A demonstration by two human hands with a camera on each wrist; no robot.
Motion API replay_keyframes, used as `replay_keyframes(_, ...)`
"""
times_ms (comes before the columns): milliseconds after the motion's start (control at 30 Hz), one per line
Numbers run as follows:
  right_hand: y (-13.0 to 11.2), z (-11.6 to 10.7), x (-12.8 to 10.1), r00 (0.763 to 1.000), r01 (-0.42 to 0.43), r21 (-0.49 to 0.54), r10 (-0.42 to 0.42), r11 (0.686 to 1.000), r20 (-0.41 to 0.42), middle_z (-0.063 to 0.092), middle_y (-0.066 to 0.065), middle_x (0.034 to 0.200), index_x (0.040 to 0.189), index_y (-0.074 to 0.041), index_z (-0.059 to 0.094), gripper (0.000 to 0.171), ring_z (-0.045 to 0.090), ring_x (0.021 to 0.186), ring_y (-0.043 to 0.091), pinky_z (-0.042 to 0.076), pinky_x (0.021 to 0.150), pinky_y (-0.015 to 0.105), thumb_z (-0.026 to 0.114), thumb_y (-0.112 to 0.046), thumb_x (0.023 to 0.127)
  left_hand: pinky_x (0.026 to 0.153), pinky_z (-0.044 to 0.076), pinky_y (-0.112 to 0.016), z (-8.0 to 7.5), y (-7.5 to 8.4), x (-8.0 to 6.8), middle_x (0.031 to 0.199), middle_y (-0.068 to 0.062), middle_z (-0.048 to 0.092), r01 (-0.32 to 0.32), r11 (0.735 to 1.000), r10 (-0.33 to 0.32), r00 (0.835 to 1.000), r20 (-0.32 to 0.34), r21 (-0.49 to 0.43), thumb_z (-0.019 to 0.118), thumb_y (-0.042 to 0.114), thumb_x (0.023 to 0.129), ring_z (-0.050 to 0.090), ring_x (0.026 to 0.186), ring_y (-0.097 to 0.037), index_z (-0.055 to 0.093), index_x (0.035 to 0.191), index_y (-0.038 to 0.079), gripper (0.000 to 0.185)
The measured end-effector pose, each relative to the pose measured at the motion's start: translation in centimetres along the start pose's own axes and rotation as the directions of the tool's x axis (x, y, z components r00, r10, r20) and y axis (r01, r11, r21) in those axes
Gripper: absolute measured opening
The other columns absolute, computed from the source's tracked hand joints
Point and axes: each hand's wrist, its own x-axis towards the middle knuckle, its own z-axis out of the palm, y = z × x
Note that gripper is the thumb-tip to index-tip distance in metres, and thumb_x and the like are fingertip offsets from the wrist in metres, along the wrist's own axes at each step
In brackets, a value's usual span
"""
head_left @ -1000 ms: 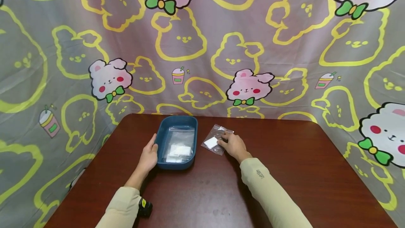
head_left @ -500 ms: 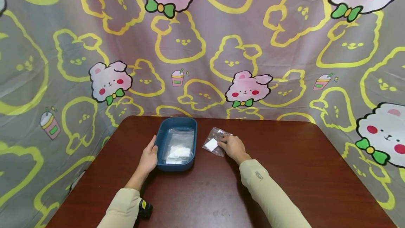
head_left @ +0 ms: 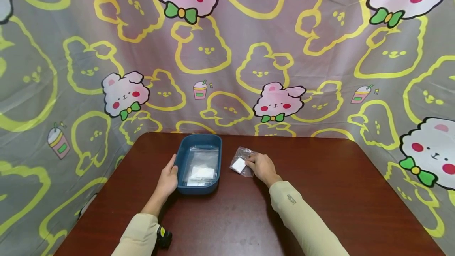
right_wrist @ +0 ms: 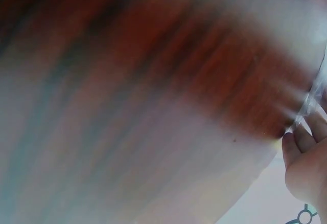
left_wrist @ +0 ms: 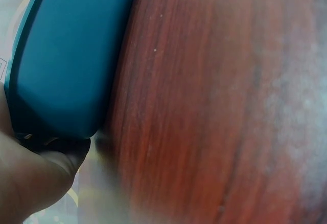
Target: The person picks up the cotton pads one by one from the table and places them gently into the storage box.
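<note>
A dark blue tray [head_left: 181, 157] stands on the brown table [head_left: 320, 192] and holds clear plastic bags [head_left: 200, 167] with white pads inside. My left hand [head_left: 168, 177] rests flat against the tray's left wall, thumb by the rim. In the left wrist view one finger [left_wrist: 36, 183] presses the tray's [left_wrist: 66, 60] outer corner. My right hand [head_left: 261, 166] pinches the right edge of a small clear bag [head_left: 239, 164] with a white pad, just right of the tray. The right wrist view is blurred; curled fingers [right_wrist: 306, 162] meet the bag's edge [right_wrist: 309, 101].
A cartoon-print curtain [head_left: 227, 50] hangs close behind and around the table. A small black device [head_left: 164, 237] sits at my left wrist. Bare tabletop lies in front of the tray and to the right.
My right hand has drawn the small bag slightly toward me and bunched it, so it looks smaller. The left hand stays on the tray's side.
</note>
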Motion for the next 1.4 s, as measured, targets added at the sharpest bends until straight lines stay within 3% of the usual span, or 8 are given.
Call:
replay_keyframes(467,0.2,-0.2,0.0,1.0,-0.003,0.041,0.004,0.999,-0.004,0.076,0.001,0.101,0.091,-0.018,0.083,0.008,0.07,0.098,0.025,0.055,0.082,0.043,0.075,-0.022,0.091,0.121,0.011,-0.052,0.0,-0.1,0.1,0.166,-0.014,0.016,0.008,1.0,-0.008,1.0,0.0,-0.003,0.028,0.01,0.11,0.012,0.151,-0.033,0.015,0.161,0.006,0.053)
replay_keyframes(833,0.1,-0.7,-0.4,1.0,0.026,0.101,-0.025,0.995,-0.019,0.074,0.006,0.113,0.097,-0.017,0.083,0.011,0.067,0.112,0.025,0.053,0.094,0.043,0.075,-0.022,0.092,0.12,0.013,-0.053,0.0,0.1,-0.1,0.166,-0.015,0.016,-0.004,1.0,0.004,1.0,0.007,-0.003,0.03,0.009,0.11,0.012,0.151,-0.035,0.015,0.161,0.005,0.053)
replay_keyframes(1033,-0.6,-2.0,-0.1,0.998,0.053,0.107,-0.048,0.993,-0.052,0.076,0.003,0.103,0.095,-0.018,0.083,0.009,0.07,0.101,0.023,0.055,0.085,0.043,0.076,-0.022,0.091,0.12,0.012,-0.053,-0.1,0.1,0.0,0.166,-0.015,0.016,-0.001,1.0,0.001,1.0,0.003,0.002,0.029,0.009,0.11,0.012,0.151,-0.035,0.015,0.161,0.005,0.054)
replay_keyframes(1400,-2.3,-5.6,0.8,0.993,0.09,0.139,-0.079,0.986,-0.084,0.075,0.005,0.111,0.104,-0.013,0.082,0.016,0.066,0.115,0.024,0.052,0.094,0.043,0.075,-0.02,0.092,0.121,0.012,-0.052,0.0,0.0,0.1,0.166,-0.016,0.016,-0.024,0.999,0.024,1.0,0.001,0.03,0.03,0.008,0.109,0.012,0.151,-0.034,0.016,0.161,0.005,0.054)
